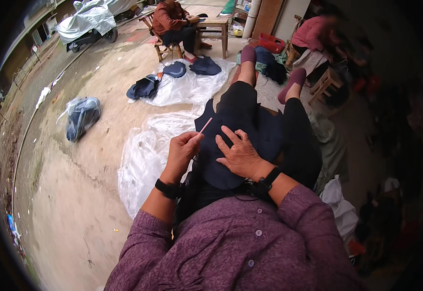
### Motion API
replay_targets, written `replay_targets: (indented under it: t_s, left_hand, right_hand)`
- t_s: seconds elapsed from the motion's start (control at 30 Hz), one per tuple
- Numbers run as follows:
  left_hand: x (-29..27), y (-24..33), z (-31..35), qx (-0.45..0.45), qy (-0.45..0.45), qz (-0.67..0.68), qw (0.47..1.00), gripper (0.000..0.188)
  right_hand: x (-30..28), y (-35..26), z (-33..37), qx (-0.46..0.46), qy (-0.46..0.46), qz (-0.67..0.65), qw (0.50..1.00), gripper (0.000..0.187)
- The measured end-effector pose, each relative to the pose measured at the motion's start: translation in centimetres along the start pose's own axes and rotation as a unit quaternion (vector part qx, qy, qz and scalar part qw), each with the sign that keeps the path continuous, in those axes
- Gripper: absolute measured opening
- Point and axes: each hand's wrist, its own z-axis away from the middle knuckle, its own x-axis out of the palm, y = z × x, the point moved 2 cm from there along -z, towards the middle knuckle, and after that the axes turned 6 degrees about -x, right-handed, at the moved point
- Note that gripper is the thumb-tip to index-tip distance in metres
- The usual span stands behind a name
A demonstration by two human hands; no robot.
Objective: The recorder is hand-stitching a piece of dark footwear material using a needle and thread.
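A dark navy cloth piece [221, 174] with a curved, notched edge lies across my lap. My left hand [186, 145] is closed in a pinch on a thin pink stick [205, 125], whose free end points up and away over the cloth. Flat on the cloth, with fingers spread, rests my right hand [241, 156]; nothing shows in its grasp. Both wrists wear black bands. I cannot tell whether the stick touches the cloth or is just above it.
Clear plastic sheeting [141, 157] lies on the ground at my left, with several dark cloth pieces [174, 69] farther out. A plastic-wrapped dark bundle [83, 118] sits far left. One person [170, 19] sits at a wooden table [215, 23]; another [313, 36] bends near a wooden stool [327, 85].
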Motion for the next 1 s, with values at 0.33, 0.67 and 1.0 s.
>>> replay_targets:
  t_s: [0.33,0.67,1.0]
  left_hand:
    - [-1.7,-0.8,-2.1,0.029,-0.016,-0.131,0.991,0.015]
    - [-2.2,0.3,-4.6,0.000,-0.033,-0.185,0.982,0.012]
    - [-1.8,2.5,-6.1,-0.036,-0.080,-0.281,0.956,0.011]
  right_hand:
    - [-1.2,0.6,-0.4,0.084,0.063,-0.076,0.992,0.056]
    - [0.1,3.4,-2.3,0.181,0.119,-0.193,0.957,0.057]
    - [0.4,4.1,-2.9,0.229,0.090,-0.214,0.945,0.051]
